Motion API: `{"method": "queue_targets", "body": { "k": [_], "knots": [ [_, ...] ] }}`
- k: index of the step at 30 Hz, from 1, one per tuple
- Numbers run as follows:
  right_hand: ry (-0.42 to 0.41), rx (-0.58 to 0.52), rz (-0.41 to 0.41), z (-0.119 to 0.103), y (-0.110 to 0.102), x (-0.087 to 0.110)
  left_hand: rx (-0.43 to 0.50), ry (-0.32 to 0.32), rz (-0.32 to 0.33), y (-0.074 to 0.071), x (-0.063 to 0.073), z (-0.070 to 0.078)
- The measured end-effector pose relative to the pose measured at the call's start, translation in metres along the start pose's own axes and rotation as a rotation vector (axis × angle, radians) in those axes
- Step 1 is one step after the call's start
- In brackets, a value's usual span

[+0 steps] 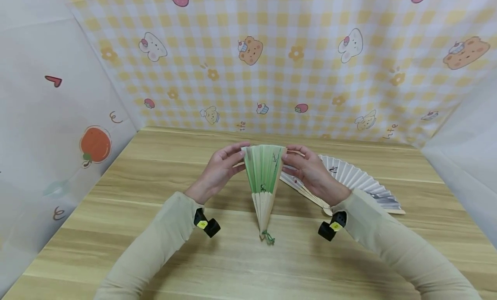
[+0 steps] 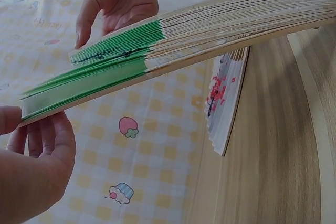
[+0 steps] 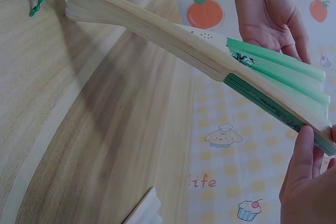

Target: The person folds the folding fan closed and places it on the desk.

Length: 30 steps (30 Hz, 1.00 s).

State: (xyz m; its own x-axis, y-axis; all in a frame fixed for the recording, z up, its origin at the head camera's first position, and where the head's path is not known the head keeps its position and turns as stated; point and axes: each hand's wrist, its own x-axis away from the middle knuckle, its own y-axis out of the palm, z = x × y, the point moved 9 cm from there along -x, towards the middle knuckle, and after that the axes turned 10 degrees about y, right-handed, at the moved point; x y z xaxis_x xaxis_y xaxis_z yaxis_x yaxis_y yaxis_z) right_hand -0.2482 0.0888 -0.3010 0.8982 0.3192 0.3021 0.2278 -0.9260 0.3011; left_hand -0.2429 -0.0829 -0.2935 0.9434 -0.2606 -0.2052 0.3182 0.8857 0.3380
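A green folding fan (image 1: pixel 265 168), partly spread, is held between both hands with its pale wooden ribs pointing toward the body. My left hand (image 1: pixel 218 170) pinches the upper left corner of the fan between thumb and fingers; the left wrist view shows its thumb on one side of the end rib. At the opposite corner my right hand (image 1: pixel 308 172) grips the other outer rib, its thumb and fingertips around the edge in the right wrist view. A green cord tassel (image 1: pixel 268 237) hangs at the fan's pivot end.
Behind the right hand a white folding fan (image 1: pixel 359 179) lies spread on the wooden table (image 1: pixel 248 270). Its face carries dark and red painted marks. A yellow checked cloth (image 1: pixel 272 75) with cartoon prints rises at the table's back edge, and pale printed cloth (image 1: pixel 50 118) hangs at the left.
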Motion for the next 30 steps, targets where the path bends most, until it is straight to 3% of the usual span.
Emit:
{"method": "queue_targets", "body": {
  "k": [30],
  "knots": [
    [0.008,0.008,-0.031,0.001,0.015,0.003,-0.020,-0.021,-0.004,0.009,0.000,-0.001]
  ]
}}
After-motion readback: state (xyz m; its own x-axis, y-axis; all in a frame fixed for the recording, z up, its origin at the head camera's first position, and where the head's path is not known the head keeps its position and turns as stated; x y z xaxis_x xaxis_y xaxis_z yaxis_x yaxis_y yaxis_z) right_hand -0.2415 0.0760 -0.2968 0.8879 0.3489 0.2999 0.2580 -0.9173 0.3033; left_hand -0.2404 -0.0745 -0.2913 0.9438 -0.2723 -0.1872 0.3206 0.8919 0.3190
